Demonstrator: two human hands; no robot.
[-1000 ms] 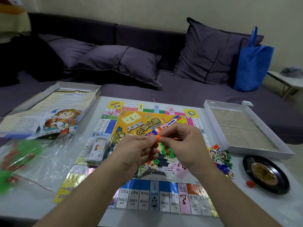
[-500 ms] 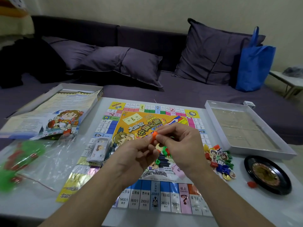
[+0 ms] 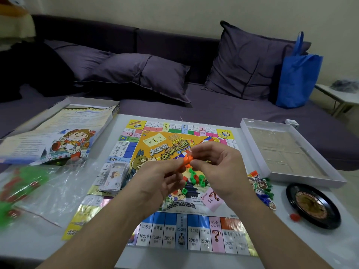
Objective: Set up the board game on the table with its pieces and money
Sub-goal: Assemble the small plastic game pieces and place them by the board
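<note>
Covering white table (image 3: 291, 239), game board (image 3: 174, 239), purple sofa (image 3: 194, 113)

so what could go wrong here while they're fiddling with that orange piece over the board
1. Both hands, left hand and right hand, pinch the small orange piece in the air above the loose green and red pieces. If it slips, it may drop among them and scatter them over the board.
2. The right forearm passes close to the pile of tokens at the board's right edge; a careless sweep could knock them off.
</note>
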